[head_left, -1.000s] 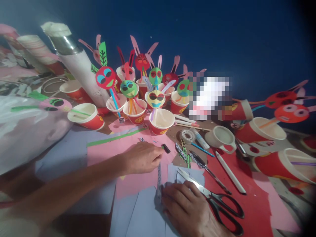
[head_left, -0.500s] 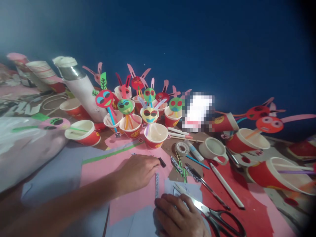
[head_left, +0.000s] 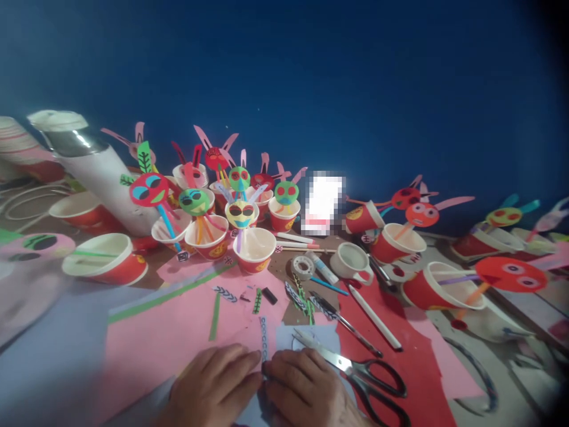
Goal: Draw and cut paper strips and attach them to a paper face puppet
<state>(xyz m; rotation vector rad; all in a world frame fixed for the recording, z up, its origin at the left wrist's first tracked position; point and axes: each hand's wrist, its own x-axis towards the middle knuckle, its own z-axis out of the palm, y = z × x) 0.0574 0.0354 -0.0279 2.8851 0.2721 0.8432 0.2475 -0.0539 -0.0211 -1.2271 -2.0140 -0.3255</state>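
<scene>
A narrow pale blue paper strip with dark looped marks (head_left: 264, 338) runs upright between my hands, its lower end among the fingertips. My left hand (head_left: 216, 382) is closed, fingers together, at the strip's left edge. From the other side my right hand (head_left: 306, 379) closes on the same strip, fingers curled. The thumbs are hidden. Scissors (head_left: 342, 362) with black handles lie half open right of my right hand. Beyond the strip rest a plain green paper strip (head_left: 214, 317), a green patterned piece (head_left: 257, 300), a chevron-marked piece (head_left: 226, 293) and a small black piece (head_left: 269, 296).
Red paper cups (head_left: 255, 249) with paper-face figures on straws stand along the back. A tape roll (head_left: 303, 267), a white mug (head_left: 350, 261), a pen (head_left: 362, 338) and a white marker (head_left: 374, 317) lie to the right. A flask (head_left: 106, 172) leans at left.
My left hand has come back towards me from beside the small black piece to the strip, uncovering the small paper pieces. My right hand stays at the strip. The view has turned right.
</scene>
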